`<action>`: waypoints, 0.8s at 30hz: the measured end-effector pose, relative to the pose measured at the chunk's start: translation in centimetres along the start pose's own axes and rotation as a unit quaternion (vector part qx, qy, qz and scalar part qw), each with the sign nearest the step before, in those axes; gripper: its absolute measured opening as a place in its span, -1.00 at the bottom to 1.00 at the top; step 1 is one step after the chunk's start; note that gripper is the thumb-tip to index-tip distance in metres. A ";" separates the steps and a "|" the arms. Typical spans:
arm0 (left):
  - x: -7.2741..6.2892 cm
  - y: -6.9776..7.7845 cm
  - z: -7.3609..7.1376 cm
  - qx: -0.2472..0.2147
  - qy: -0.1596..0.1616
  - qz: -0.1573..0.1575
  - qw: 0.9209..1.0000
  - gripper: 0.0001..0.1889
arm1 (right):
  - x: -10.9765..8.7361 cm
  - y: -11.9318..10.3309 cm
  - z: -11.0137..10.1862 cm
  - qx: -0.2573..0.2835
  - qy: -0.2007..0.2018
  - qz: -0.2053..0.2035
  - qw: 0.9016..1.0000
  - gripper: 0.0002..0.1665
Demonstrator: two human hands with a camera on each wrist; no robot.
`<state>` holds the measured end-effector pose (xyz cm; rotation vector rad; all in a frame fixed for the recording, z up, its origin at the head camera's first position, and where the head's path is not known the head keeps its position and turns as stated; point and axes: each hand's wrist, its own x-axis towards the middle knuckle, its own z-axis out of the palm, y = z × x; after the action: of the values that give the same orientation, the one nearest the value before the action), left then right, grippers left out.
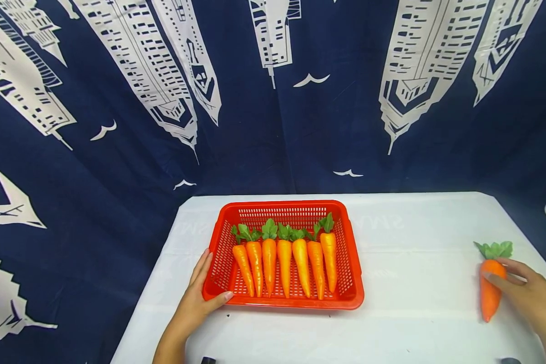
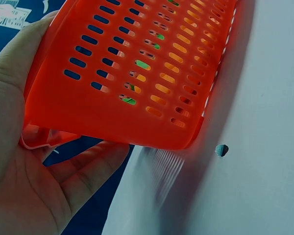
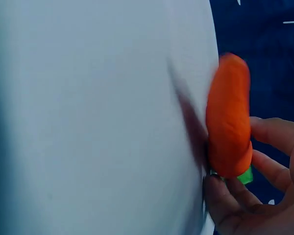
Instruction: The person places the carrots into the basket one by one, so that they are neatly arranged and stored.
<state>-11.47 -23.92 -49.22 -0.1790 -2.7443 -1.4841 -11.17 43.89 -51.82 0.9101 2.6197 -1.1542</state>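
My left hand (image 1: 196,304) grips the near left corner of a red plastic basket (image 1: 282,303), thumb over the front rim and fingers along the left side. Up close in the left wrist view, the hand (image 2: 24,186) wraps round the slotted basket wall (image 2: 98,115). Inside lie several carrots (image 1: 284,268) in a row, green leaves toward the far side, tips toward me. Far to the right, my right hand (image 1: 530,290) pinches a single orange carrot (image 1: 489,293) with leaves on top. This carrot (image 3: 229,117) shows its tip end blurred in the right wrist view.
A white table (image 1: 414,283) carries the basket and stretches to the right. Behind it hangs a dark blue cloth (image 1: 277,141) printed with white buildings. Small dark objects (image 1: 208,360) show at the near edge of the head view.
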 end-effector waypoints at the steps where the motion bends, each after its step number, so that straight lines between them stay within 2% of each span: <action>1: 0.0 0.0 0.0 0.001 0.000 -0.001 1.000 0.12 | 0.0 0.0 0.0 -0.003 0.001 -0.003 1.000 -0.01; 11: -0.1 0.1 0.0 0.003 0.000 0.000 1.000 0.12 | -0.1 -0.3 0.1 -0.005 0.005 0.007 1.000 -0.02; 19: -0.1 0.1 -0.1 -0.005 -0.002 -0.001 1.000 0.12 | -0.6 -1.7 -0.2 -0.018 0.012 -0.056 0.998 0.00; 24: 0.0 0.1 0.0 -0.005 -0.001 -0.004 1.000 0.11 | -1.2 -3.5 -0.1 -0.006 0.000 -0.069 0.998 0.00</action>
<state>-11.43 -23.87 -49.11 -0.1689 -2.7429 -1.5022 -12.22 41.55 -49.20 0.7370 2.7229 -1.1660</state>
